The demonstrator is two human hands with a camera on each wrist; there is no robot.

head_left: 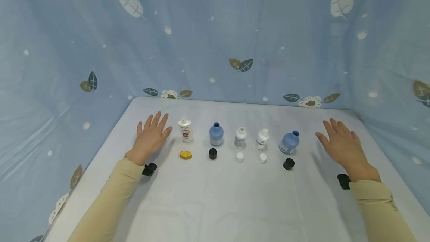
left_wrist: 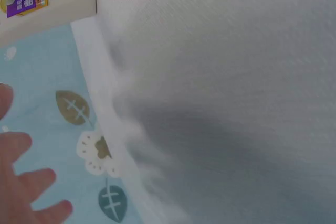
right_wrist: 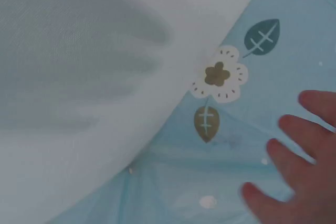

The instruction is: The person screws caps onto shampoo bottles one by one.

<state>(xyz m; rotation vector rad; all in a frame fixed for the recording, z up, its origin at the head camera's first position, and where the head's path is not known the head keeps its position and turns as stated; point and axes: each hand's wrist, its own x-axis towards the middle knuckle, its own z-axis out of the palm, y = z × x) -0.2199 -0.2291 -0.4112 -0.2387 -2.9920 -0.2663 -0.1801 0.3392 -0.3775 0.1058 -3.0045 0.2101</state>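
My left hand (head_left: 149,138) hovers with fingers spread at the left of the table, nearest a white bottle (head_left: 186,130) with a purple label. The right hand (head_left: 343,145) is likewise spread and holds nothing, to the right of a tilted-looking blue bottle (head_left: 289,142). Between them stand another blue bottle (head_left: 216,135) and two small white bottles, one (head_left: 240,137) left of the other (head_left: 262,139). All the bottles have uncovered necks. In front of them lie a yellow cap (head_left: 186,155), two black caps (head_left: 213,154) (head_left: 288,164) and two white caps (head_left: 240,157) (head_left: 263,158).
A white cloth covers the table (head_left: 215,204). Blue curtain (head_left: 201,40) with leaf prints hangs behind it and along both sides. Each wrist carries a black strapped device, one at the left wrist (head_left: 149,169) and one at the right wrist (head_left: 343,181).
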